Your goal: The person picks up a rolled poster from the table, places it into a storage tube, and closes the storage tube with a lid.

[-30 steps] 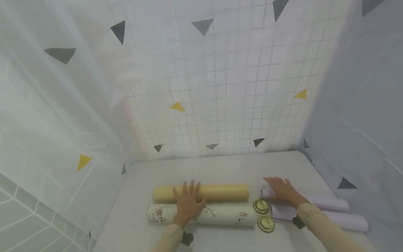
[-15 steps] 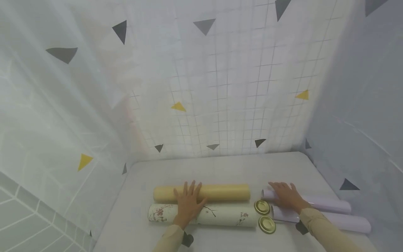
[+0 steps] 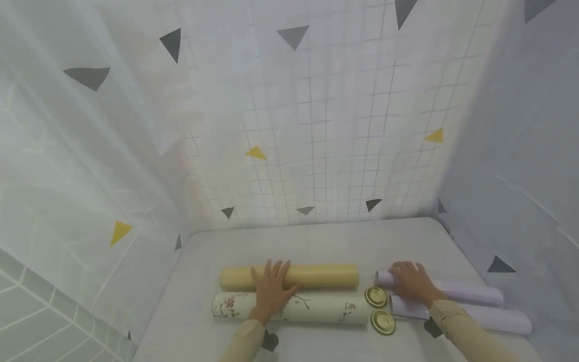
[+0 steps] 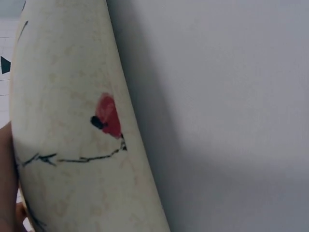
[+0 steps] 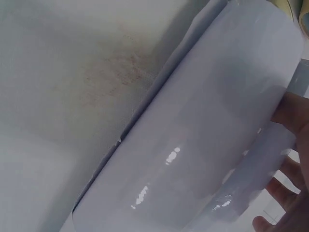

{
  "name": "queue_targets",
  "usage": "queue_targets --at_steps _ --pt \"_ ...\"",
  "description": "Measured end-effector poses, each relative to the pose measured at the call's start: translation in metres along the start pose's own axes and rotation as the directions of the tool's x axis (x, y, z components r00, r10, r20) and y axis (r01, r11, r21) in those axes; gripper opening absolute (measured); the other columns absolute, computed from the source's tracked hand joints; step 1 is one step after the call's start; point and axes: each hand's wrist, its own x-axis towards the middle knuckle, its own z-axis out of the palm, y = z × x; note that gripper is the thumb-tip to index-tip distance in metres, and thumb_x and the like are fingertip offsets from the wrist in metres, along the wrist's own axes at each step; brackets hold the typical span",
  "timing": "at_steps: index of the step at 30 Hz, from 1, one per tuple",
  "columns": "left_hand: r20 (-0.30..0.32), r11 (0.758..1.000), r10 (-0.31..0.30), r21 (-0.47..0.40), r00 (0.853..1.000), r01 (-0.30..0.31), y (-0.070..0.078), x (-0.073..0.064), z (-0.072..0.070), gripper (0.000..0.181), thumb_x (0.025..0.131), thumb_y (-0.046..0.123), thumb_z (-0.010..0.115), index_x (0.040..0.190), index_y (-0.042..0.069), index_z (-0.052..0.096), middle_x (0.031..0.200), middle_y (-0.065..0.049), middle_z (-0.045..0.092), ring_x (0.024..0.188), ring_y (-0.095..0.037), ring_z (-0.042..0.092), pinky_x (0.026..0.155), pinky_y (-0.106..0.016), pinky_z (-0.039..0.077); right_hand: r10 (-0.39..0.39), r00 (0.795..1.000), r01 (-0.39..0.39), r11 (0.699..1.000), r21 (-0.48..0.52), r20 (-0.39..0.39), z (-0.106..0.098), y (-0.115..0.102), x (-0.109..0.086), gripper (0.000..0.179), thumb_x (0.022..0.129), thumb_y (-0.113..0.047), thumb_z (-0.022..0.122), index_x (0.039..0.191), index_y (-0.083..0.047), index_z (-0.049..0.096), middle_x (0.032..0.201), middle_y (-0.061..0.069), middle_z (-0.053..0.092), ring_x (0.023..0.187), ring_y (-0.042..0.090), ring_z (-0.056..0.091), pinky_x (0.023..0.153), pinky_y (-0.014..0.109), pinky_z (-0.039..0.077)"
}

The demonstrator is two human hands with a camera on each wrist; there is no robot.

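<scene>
My left hand rests palm down with spread fingers across two rolls. Its fingertips lie on the yellow roll, and its palm is over the white wallpaper roll with a blossom print. In the left wrist view the wallpaper roll fills the left side. My right hand lies over the left ends of two glossy lilac rolls. Its fingers bend over the rear lilac roll, with the thumb by the front lilac roll. A loose sheet edge runs along the front roll in the right wrist view.
Two round gold lids sit between the left and right pairs of rolls. All lie on a white table, with a sheeted wall of printed triangles behind it. Similar sheeting stands at both sides.
My right hand has drawn a little to the right, and its fingers have bent from stretched out to over the rear lilac roll. The left hand and all rolls stay in place.
</scene>
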Motion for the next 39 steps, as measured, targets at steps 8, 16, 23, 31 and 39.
queue_targets --at_steps 8,16,23,31,39 --pt "-0.041 0.999 0.04 0.017 0.998 -0.039 0.001 0.003 0.0 0.078 0.086 0.07 0.063 0.149 0.025 0.052 0.15 -0.006 0.058 0.147 -0.039 0.046 0.113 -0.084 0.02 -0.008 1.0 0.008 1.0 0.008 0.003 -0.002 0.0 0.004 0.038 0.08 -0.023 0.082 0.109 -0.002 0.07 0.107 0.02 0.073 0.101 0.041 0.067 0.089 0.064 0.051" --pt "-0.054 0.996 0.078 -0.045 0.995 -0.08 0.002 0.003 -0.004 0.077 0.082 0.059 0.075 0.144 0.018 0.057 0.145 -0.009 0.062 0.142 -0.043 0.049 0.111 -0.085 0.022 0.011 0.999 -0.009 0.999 0.034 -0.052 0.0 0.0 0.007 0.033 0.084 -0.034 0.081 0.096 -0.007 0.065 0.078 0.003 0.066 0.069 0.022 0.061 0.067 0.047 0.052" --pt "0.009 0.991 0.069 -0.112 0.998 -0.068 0.003 -0.002 -0.005 0.076 0.084 0.056 0.074 0.147 0.019 0.055 0.149 -0.009 0.059 0.146 -0.042 0.045 0.114 -0.084 0.016 0.015 0.997 -0.012 1.0 0.029 -0.079 0.006 -0.003 -0.001 0.044 0.079 -0.017 0.08 0.115 0.002 0.065 0.1 0.017 0.073 0.087 0.034 0.069 0.079 0.057 0.055" --pt "-0.003 0.992 0.087 -0.088 0.996 -0.087 0.007 0.001 -0.009 0.075 0.083 0.051 0.077 0.146 0.018 0.055 0.145 -0.009 0.061 0.144 -0.043 0.047 0.113 -0.085 0.019 -0.071 0.979 0.062 0.997 -0.051 -0.191 0.005 0.0 -0.004 0.048 0.079 -0.012 0.08 0.122 0.004 0.063 0.109 0.018 0.071 0.097 0.036 0.068 0.083 0.057 0.056" --pt "-0.026 0.992 0.11 -0.066 0.994 -0.112 0.005 0.006 -0.008 0.072 0.082 0.044 0.08 0.144 0.017 0.056 0.137 -0.008 0.063 0.138 -0.041 0.052 0.111 -0.085 0.022 -0.081 0.967 0.075 0.997 -0.035 -0.242 -0.002 -0.006 0.002 0.053 0.077 -0.008 0.083 0.125 0.003 0.062 0.108 0.017 0.069 0.094 0.033 0.067 0.076 0.051 0.057"
